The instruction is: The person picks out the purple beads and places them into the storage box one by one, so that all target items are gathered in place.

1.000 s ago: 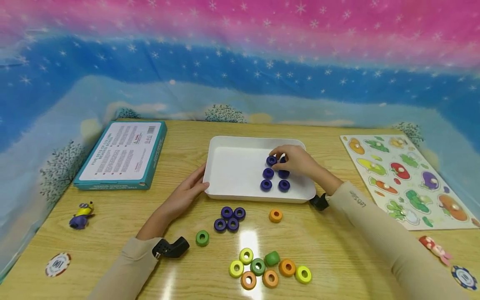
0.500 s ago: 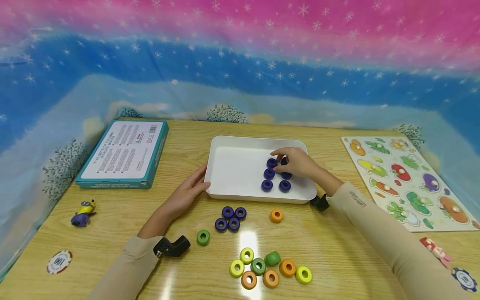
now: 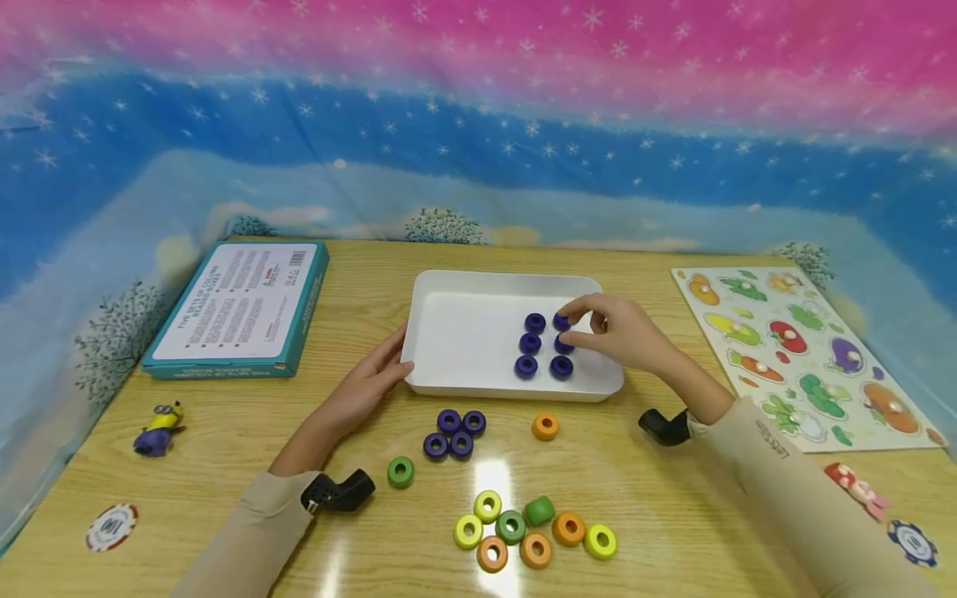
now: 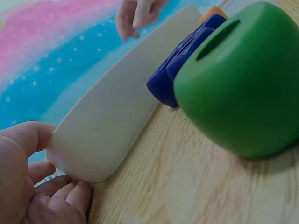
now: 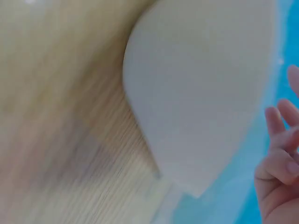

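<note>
My left hand (image 3: 366,382) holds the white tray (image 3: 471,332) by its left end; my right hand (image 3: 624,332) is at the six purple beads (image 3: 530,349) inside, right; whether pinching one, I can't tell.

A pink-and-blue snowflake cloth (image 3: 478,124) hangs behind a glossy wood-grain table (image 3: 359,307) reflecting light.

Head view: from above the near side of the table (image 3: 673,515), forward and down, wide enough for the far edge and the cloth (image 3: 478,191) behind.
Left wrist view: low over the table, tilted, along the near side of the tray (image 4: 112,116); the green bead (image 4: 238,93) very close.
Right wrist view: close beside the tray's right end, tipped sideways, towards the cloth.
Shared tray: in all three.
</note>
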The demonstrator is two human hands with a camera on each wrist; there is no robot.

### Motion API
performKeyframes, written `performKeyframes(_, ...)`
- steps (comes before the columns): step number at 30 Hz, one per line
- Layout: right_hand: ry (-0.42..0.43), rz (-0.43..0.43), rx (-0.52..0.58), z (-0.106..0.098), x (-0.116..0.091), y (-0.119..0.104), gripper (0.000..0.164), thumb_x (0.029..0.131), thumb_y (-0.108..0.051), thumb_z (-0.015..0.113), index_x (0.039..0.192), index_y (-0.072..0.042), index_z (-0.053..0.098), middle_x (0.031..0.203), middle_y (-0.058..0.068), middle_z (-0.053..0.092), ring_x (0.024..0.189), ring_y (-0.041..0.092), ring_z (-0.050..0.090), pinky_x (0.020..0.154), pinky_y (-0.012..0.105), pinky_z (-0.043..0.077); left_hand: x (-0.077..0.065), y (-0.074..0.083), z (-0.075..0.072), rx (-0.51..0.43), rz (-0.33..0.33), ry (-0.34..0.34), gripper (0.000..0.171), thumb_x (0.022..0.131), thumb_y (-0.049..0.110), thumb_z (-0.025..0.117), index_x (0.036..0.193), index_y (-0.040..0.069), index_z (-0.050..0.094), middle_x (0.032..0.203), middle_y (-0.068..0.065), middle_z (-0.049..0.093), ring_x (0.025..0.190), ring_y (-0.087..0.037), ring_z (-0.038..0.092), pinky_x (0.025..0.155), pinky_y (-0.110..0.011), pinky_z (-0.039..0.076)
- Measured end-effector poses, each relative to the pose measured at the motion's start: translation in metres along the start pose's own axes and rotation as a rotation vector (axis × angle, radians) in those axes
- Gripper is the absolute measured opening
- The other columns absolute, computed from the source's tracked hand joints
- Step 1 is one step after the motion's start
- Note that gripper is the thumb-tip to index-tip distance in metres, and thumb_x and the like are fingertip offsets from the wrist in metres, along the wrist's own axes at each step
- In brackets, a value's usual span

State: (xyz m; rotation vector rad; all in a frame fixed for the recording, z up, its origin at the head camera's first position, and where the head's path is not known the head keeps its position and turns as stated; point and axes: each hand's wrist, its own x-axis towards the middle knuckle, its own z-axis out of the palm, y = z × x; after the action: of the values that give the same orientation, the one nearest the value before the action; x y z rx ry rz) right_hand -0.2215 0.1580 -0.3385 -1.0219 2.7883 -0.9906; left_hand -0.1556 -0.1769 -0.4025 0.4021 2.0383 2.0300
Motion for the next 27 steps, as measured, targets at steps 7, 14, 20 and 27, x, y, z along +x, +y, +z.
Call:
performKeyframes(7, -0.113, -0.149, 0.076, 0.013, -0.027, -0.023, 0.027, 0.074, -0.025, 0.064, 0.097, -0.011, 0.061, 0.079, -0.007, 0.057, 0.05, 0.006, 0.039, 0.043, 0.02, 0.033, -0.002, 0.0, -0.001, 0.004, -0.001, 0.0, 0.055, 0.09, 0.012, 0.04, 0.137, 0.013, 0.011, 0.139, -0.003, 0.011, 0.124, -0.015, 0.015, 0.096, -0.025, 0.021)
performKeyframes(14, -0.301, -0.2, 0.019, 0.034, -0.037, -0.047, 0.034, 0.077, -0.03, 0.06, 0.107, -0.015, 0.057, 0.086, -0.007, 0.056, 0.054, 0.004, 0.039, 0.048, 0.019, 0.035, 0.0, 0.0, -0.001, 0.024, 0.012, -0.014, 0.055, 0.09, 0.011, 0.039, 0.137, 0.013, 0.01, 0.14, -0.003, 0.009, 0.124, -0.016, 0.014, 0.097, -0.029, 0.02)
performKeyframes(20, -0.361, -0.234, -0.043, 0.05, -0.032, -0.061, 0.037, 0.077, -0.027, 0.061, 0.11, -0.013, 0.054, 0.09, -0.006, 0.056, 0.055, 0.002, 0.04, 0.051, 0.018, 0.037, 0.001, 0.001, 0.0, 0.023, 0.011, -0.005, 0.055, 0.09, 0.01, 0.039, 0.137, 0.012, 0.01, 0.14, -0.003, 0.009, 0.124, -0.016, 0.015, 0.095, -0.024, 0.022)
performKeyframes(27, -0.374, -0.232, -0.164, 0.065, -0.02, -0.074, 0.041, 0.076, -0.033, 0.06, 0.112, -0.014, 0.053, 0.091, -0.007, 0.055, 0.067, 0.003, 0.046, 0.058, 0.019, 0.04, 0.0, 0.002, 0.001, 0.024, 0.006, 0.006, 0.055, 0.09, 0.011, 0.039, 0.137, 0.012, 0.011, 0.139, -0.003, 0.01, 0.124, -0.015, 0.015, 0.093, -0.02, 0.023)
